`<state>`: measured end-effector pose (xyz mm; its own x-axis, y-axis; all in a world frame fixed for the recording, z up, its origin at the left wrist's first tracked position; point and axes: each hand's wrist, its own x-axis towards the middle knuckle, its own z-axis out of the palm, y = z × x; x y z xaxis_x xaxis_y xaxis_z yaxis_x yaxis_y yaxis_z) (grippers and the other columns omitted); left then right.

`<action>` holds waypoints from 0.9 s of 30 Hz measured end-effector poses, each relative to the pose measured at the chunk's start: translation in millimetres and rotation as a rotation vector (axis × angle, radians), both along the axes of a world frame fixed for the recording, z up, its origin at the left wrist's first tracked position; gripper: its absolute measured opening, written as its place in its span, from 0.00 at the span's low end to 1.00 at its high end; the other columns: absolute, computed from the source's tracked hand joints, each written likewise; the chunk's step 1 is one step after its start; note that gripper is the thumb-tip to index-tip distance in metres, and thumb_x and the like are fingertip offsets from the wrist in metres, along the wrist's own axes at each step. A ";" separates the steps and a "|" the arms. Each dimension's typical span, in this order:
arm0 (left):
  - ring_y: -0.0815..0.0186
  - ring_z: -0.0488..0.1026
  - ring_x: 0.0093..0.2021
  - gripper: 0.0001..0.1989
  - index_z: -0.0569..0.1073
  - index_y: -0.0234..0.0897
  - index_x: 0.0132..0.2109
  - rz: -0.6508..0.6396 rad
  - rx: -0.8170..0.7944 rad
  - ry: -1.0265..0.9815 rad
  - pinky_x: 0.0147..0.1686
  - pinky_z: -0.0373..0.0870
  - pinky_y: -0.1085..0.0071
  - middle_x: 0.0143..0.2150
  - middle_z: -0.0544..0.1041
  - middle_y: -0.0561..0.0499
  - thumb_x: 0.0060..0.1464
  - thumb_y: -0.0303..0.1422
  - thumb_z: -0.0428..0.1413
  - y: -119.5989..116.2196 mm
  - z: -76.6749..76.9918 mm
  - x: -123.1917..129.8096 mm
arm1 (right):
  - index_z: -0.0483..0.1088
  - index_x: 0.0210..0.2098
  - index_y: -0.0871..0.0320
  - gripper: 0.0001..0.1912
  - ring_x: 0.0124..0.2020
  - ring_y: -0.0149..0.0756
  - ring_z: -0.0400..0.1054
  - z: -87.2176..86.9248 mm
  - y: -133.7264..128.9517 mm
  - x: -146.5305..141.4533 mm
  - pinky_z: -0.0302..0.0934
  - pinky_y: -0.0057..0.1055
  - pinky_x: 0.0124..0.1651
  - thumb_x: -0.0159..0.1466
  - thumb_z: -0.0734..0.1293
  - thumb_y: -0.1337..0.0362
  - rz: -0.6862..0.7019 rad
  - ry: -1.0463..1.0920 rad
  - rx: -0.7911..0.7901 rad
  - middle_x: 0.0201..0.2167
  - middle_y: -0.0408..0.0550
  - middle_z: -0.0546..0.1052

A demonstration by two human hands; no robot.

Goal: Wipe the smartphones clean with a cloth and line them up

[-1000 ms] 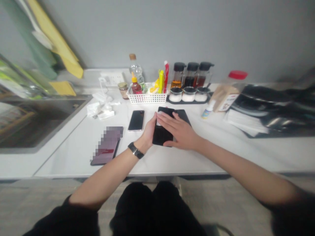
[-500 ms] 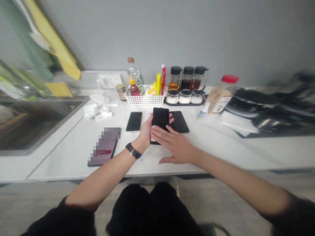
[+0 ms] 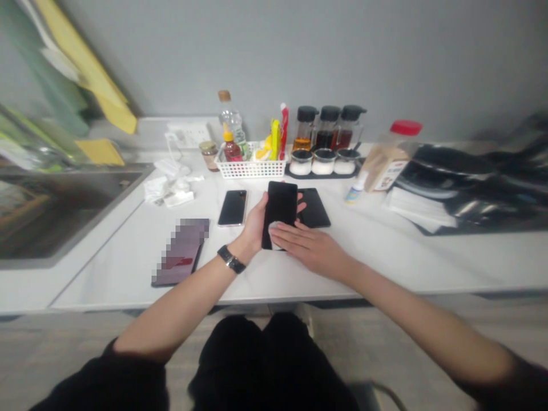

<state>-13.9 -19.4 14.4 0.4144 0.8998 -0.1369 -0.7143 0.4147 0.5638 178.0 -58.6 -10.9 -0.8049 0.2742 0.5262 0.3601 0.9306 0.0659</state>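
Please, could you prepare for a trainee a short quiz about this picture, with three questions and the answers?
1. Choose: what does the right hand touch?
(a) a yellow sponge
(b) a white piece of material
(c) a red cap

2. True or false: the left hand holds a black phone.

3. Fill in: the large jar has a ____ lid.

Key: 1 b; 2 true; 3 red.
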 end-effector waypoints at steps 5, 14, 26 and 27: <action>0.51 0.78 0.64 0.36 0.61 0.30 0.77 -0.042 0.047 -0.018 0.47 0.81 0.62 0.68 0.77 0.37 0.76 0.50 0.37 -3.7 7.9 0.3 | 0.65 0.74 0.43 0.29 0.61 0.38 0.80 2.5 -18.4 97.7 0.76 0.36 0.63 0.77 0.61 0.70 -0.225 0.058 -0.051 0.66 0.40 0.79; 0.49 0.81 0.61 0.36 0.72 0.31 0.70 -0.035 0.080 0.004 0.44 0.83 0.62 0.67 0.78 0.36 0.76 0.53 0.38 -2.0 6.3 -1.2 | 0.75 0.62 0.55 0.20 0.74 0.61 0.65 3.9 -15.3 134.8 0.61 0.61 0.74 0.74 0.65 0.57 -0.699 0.287 -0.007 0.70 0.63 0.73; 0.53 0.82 0.60 0.26 0.78 0.31 0.63 0.181 0.137 0.094 0.65 0.74 0.55 0.58 0.84 0.36 0.76 0.45 0.46 1.4 3.7 4.4 | 0.77 0.51 0.54 0.32 0.43 0.44 0.81 7.1 32.9 -29.8 0.76 0.39 0.47 0.58 0.78 0.38 -0.204 0.788 -1.315 0.43 0.48 0.86; 0.52 0.82 0.59 0.26 0.78 0.31 0.63 0.172 0.153 0.131 0.64 0.75 0.54 0.58 0.84 0.36 0.76 0.46 0.46 1.9 3.1 5.4 | 0.77 0.52 0.54 0.33 0.44 0.44 0.82 8.0 32.9 -28.8 0.76 0.39 0.48 0.58 0.78 0.39 -0.187 0.807 -1.355 0.44 0.48 0.86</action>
<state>-8.5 -17.5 17.4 0.2417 0.9697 -0.0360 -0.6838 0.1965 0.7028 149.1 -25.7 -2.9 -0.3498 0.9339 0.0744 -0.0002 0.0793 -0.9968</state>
